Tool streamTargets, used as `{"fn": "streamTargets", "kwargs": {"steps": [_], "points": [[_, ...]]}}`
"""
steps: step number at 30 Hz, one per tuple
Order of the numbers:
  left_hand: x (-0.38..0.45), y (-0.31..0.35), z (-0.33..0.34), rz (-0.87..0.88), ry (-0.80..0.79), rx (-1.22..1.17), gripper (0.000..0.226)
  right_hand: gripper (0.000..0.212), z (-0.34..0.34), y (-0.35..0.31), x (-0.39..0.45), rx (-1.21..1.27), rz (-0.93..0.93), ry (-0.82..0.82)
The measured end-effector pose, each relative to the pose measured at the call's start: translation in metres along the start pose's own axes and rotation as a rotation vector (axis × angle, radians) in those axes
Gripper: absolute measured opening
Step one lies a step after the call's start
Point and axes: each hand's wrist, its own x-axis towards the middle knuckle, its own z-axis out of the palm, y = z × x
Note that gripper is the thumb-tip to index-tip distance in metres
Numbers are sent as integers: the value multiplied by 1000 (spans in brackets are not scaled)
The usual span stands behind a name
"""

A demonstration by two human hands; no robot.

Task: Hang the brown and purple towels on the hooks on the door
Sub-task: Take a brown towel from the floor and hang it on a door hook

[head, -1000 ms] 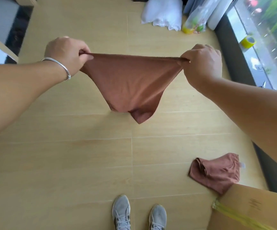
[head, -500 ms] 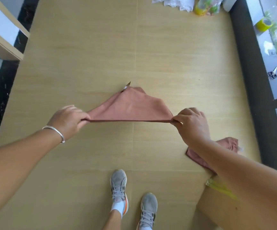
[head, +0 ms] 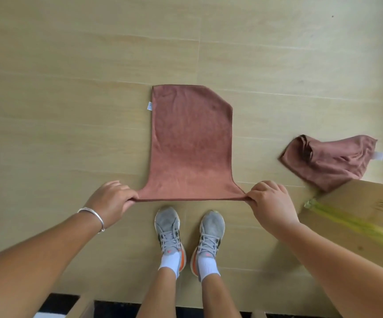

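While the fingers (head: 129, 198) of the left hand (head: 110, 204) and the right hand (head: 272, 204) pinch its near corners, the brown towel (head: 191, 143) lies spread on the floor (head: 71, 88); grey shoes (head: 168, 230) stand at 6 o'clock. A second brown towel (head: 328, 161) lies crumpled at 3 o'clock, touching a cardboard box (head: 355, 216).

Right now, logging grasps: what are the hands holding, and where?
The spread brown towel: left hand pinches its near left corner, right hand its near right corner.
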Motion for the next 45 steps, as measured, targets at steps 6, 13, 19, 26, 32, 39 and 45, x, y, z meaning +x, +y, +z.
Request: {"fn": "streamTargets", "kwargs": {"steps": [6, 13, 19, 26, 32, 39, 45], "points": [[39, -27, 22, -216, 78, -101, 8, 15, 27, 4, 43, 57, 78, 33], [172, -88, 35, -279, 223, -125, 14, 21, 45, 27, 166, 135, 160, 195], [297, -141, 46, -243, 358, -88, 15, 25, 67, 52, 295, 29, 184, 329], [392, -188, 83, -235, 438, -57, 14, 25, 101, 84, 407, -126, 185, 329], [403, -196, 94, -148, 415, 22, 34, 42, 109, 78, 426, -31, 63, 317], [409, -187, 86, -268, 331, 1, 52, 55, 103, 37, 435, 118, 9, 172], [416, -197, 80, -257, 323, 103, 19, 9, 101, 36, 455, 56, 56, 224]]}}
